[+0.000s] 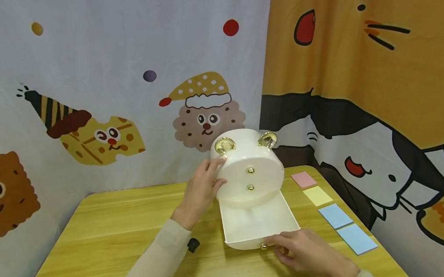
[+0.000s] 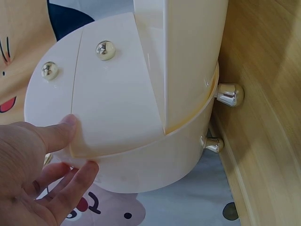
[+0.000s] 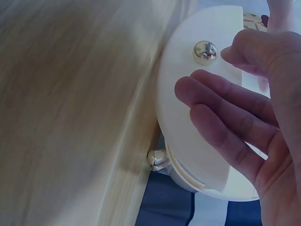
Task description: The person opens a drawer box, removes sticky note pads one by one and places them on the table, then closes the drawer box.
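A white rounded drawer box (image 1: 244, 147) with gold ears and gold knobs stands on the table. Its lowest drawer (image 1: 258, 223) is pulled well out, and the inside that shows holds nothing. My left hand (image 1: 200, 188) holds the box at its left edge. In the left wrist view, the thumb (image 2: 63, 134) lies on the front face and the fingers are against the side. At the drawer's front, my right hand (image 1: 309, 252) is beside the gold knob (image 1: 264, 246). Its fingers (image 3: 225, 127) are loosely bent in the right wrist view, with a fingertip close to the knob.
Pink (image 1: 304, 179), yellow (image 1: 317, 196) and two blue (image 1: 335, 215) paper pads line the table's right edge. A small black object (image 1: 193, 245) appears by my left sleeve. Cartoon-printed curtains (image 1: 119, 46) hang behind the wooden table (image 1: 134, 225).
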Demonstrator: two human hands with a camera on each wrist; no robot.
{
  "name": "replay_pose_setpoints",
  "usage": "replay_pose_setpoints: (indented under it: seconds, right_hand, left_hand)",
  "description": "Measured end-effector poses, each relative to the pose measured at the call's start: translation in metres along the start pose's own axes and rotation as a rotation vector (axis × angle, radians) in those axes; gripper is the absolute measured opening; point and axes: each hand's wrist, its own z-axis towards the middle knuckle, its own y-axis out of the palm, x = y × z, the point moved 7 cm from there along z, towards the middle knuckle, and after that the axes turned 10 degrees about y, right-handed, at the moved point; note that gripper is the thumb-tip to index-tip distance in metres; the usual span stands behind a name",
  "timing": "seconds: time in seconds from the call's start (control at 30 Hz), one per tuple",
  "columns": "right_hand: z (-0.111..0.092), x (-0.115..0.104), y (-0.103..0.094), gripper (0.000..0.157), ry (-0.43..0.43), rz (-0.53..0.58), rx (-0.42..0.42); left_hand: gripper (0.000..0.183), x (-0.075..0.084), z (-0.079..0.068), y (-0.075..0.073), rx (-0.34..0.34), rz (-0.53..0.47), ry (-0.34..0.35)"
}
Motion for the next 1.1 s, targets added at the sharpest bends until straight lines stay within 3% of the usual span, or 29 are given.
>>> replay_pose_setpoints:
  seconds: [0.3,1.1]
  right_hand:
    - [0.006,0.001,0.012,0.048,0.018,0.019,-0.066]
    - [0.017,-0.005,0.024,0.036,-0.004,0.061,-0.114]
  left_hand:
    - [0.060,0.000,0.001,0.000,0.004,0.012,0.010]
    - [0.059,0.001,0.001,0.002,-0.014,-0.017,-0.014]
